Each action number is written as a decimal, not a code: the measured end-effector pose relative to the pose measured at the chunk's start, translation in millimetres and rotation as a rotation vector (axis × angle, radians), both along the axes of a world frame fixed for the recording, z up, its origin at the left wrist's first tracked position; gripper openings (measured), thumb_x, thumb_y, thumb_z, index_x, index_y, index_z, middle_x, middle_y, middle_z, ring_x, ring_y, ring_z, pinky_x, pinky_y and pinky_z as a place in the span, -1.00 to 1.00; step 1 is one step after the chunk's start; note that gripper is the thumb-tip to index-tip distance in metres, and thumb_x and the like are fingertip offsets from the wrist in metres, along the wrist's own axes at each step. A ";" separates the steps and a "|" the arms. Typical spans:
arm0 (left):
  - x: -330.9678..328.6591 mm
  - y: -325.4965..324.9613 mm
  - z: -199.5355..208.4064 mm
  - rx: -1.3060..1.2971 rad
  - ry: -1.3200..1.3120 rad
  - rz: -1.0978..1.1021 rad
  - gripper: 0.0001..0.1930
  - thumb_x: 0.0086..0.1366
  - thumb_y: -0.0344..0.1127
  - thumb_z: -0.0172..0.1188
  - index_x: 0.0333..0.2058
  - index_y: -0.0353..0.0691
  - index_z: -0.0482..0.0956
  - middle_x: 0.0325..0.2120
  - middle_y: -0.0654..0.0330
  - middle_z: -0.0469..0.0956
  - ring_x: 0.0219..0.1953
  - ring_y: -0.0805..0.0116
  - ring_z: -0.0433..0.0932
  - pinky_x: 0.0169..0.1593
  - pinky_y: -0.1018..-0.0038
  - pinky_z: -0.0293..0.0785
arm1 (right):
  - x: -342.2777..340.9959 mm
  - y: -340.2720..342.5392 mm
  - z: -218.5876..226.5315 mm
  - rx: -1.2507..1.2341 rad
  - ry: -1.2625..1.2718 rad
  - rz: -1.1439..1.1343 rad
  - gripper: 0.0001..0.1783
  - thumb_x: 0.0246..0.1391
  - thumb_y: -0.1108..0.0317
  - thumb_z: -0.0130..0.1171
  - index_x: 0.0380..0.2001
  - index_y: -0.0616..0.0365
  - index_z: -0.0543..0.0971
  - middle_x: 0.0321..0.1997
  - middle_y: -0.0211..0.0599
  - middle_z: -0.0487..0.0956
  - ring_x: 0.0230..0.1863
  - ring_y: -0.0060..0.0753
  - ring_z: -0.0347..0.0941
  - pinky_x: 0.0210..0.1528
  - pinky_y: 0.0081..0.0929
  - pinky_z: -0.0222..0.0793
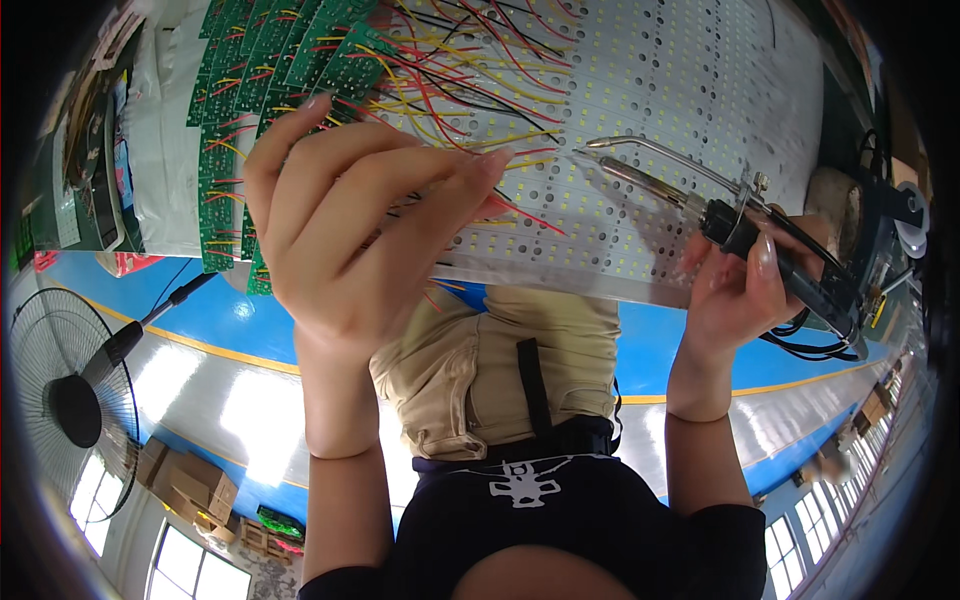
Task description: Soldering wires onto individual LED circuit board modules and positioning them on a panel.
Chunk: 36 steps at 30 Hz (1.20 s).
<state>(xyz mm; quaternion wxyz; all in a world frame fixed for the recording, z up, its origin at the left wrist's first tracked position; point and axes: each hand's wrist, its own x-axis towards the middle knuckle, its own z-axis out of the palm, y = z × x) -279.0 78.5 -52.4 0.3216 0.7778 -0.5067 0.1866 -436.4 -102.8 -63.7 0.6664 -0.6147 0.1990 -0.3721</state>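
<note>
Standing fan: a round wire-grille floor fan (70,400) sits at the far left, well apart from the hands.
Green boards: a fanned row of green circuit boards (250,70) trailing red, yellow and black wires (440,90); too overlapped to count.
Left hand: left hand (350,230) raised, palm toward the camera, fingertips pinched together on a thin wire end.
White panel: one white perforated LED strip panel (680,100) lies under both hands.
Soldering iron: one black-handled soldering iron with a metal feed tube (700,205), tip pointing left toward the pinched fingers, close but apart.
Right hand: right hand (745,280) clamped around the iron's handle.
</note>
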 end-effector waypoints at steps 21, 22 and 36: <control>2.6 3.4 -16.6 0.031 0.072 -0.091 -0.72 -0.31 -0.44 0.33 -0.46 -0.15 0.65 -0.56 0.34 0.46 -0.44 0.35 0.39 -0.34 0.45 0.25 | 4.4 6.0 1.5 -0.116 0.241 -0.133 -0.81 -0.06 0.38 -0.06 -0.38 0.26 0.28 -0.53 -0.26 0.29 -0.75 -0.41 0.29 -0.79 -0.49 0.25; 2.2 3.8 -16.1 0.041 0.080 -0.089 -0.71 -0.32 -0.45 0.34 -0.46 -0.15 0.66 -0.55 0.33 0.46 -0.44 0.35 0.39 -0.34 0.45 0.26 | 2.5 4.3 0.4 -0.051 0.151 -0.084 -0.81 -0.08 0.44 0.03 -0.37 0.29 0.33 -0.50 -0.14 0.38 -0.72 -0.41 0.35 -0.73 -0.50 0.32; 1.9 2.6 -16.6 0.026 0.126 -0.090 -0.70 -0.34 -0.47 0.32 -0.46 -0.18 0.67 -0.55 0.30 0.46 -0.42 0.30 0.38 -0.37 0.44 0.33 | 6.6 2.7 2.7 -0.164 0.212 -0.037 -0.81 -0.07 0.38 -0.05 -0.40 0.29 0.28 -0.47 -0.25 0.28 -0.71 -0.39 0.32 -0.77 -0.47 0.29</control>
